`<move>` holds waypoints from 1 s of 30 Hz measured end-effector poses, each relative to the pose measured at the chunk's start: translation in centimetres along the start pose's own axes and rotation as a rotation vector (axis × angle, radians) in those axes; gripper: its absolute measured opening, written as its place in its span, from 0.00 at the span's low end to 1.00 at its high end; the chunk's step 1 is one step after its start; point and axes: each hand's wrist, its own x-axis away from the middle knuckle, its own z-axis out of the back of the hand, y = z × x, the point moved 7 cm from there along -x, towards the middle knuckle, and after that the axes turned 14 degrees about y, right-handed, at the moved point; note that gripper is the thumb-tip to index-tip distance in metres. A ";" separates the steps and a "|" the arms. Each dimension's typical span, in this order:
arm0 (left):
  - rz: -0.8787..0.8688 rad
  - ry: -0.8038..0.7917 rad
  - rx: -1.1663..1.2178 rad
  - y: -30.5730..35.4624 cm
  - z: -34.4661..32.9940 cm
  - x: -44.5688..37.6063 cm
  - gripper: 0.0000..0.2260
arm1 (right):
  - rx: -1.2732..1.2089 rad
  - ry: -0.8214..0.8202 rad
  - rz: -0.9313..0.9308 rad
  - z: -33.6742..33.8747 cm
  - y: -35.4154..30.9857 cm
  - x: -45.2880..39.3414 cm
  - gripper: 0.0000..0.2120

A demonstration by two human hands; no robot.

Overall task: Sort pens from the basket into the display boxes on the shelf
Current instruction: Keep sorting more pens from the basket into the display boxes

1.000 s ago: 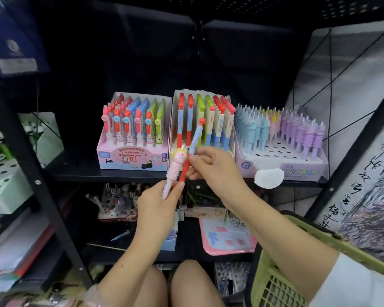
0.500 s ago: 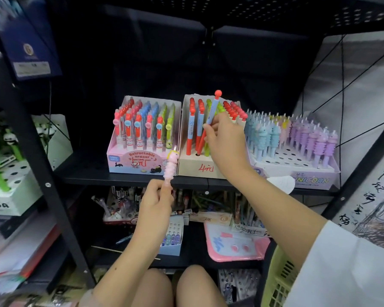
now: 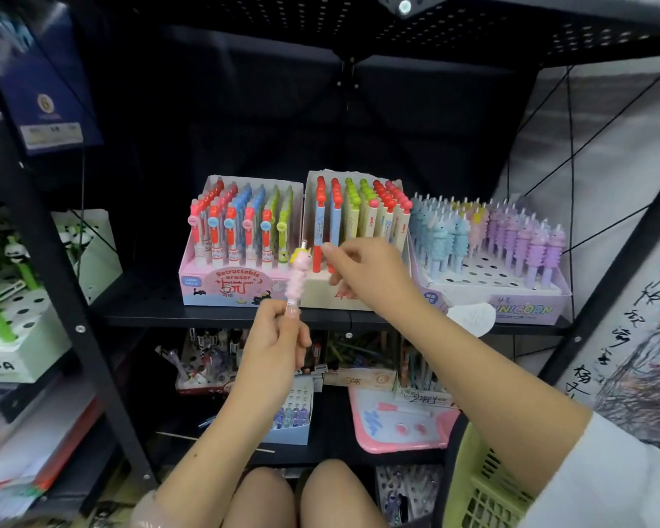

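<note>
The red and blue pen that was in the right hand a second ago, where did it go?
The right hand carried it up to the middle display box, stood it among the other pens and let go. That hand has now drawn back, empty, toward the pink unicorn pen. The left hand keeps its grip on that pen, upright. The boxes stayed put.

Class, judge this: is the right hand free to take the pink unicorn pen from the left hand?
Probably yes: the right hand holds nothing and hangs beside the pen, whose top stands clear above the left hand.
</note>
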 end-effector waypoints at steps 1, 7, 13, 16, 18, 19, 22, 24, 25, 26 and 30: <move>-0.005 -0.022 0.007 0.3 -0.8 0.1 0.07 | -0.225 -0.061 -0.085 0.0 -0.1 0.8 0.12; 0.000 -0.163 0.047 1.3 -6.0 1.2 0.06 | -0.450 -0.068 -0.234 3.6 2.1 2.2 0.07; -0.051 -0.330 -0.014 2.5 -12.8 1.3 0.06 | -0.291 0.078 -0.149 10.7 5.2 0.5 0.04; -0.158 -0.396 -0.149 3.2 -15.4 0.9 0.15 | -0.174 0.365 -0.114 17.3 7.4 -2.1 0.03; -0.228 -0.427 -0.258 3.5 -16.5 0.5 0.18 | -0.066 0.512 -0.101 20.9 8.7 -3.6 0.04; -0.270 -0.440 -0.308 3.6 -17.0 0.2 0.19 | -0.022 0.551 -0.085 22.0 9.2 -4.3 0.04; -0.390 -0.477 -0.441 3.8 -18.1 -0.4 0.21 | 0.158 0.581 -0.037 22.9 10.1 -6.6 0.06; -0.427 -0.514 -0.486 3.8 -18.8 -0.7 0.21 | 0.291 0.544 -0.026 22.4 10.5 -8.3 0.08; -0.432 -0.531 -0.495 3.8 -19.0 -0.8 0.21 | 0.342 0.510 -0.031 21.9 10.8 -9.1 0.09; -0.441 -0.545 -0.503 3.7 -19.2 -0.9 0.21 | 0.396 0.470 -0.043 21.5 11.2 -9.9 0.10; -0.490 -0.560 -0.551 3.6 -19.5 -1.1 0.22 | 0.524 0.364 -0.110 20.5 12.9 -11.7 0.09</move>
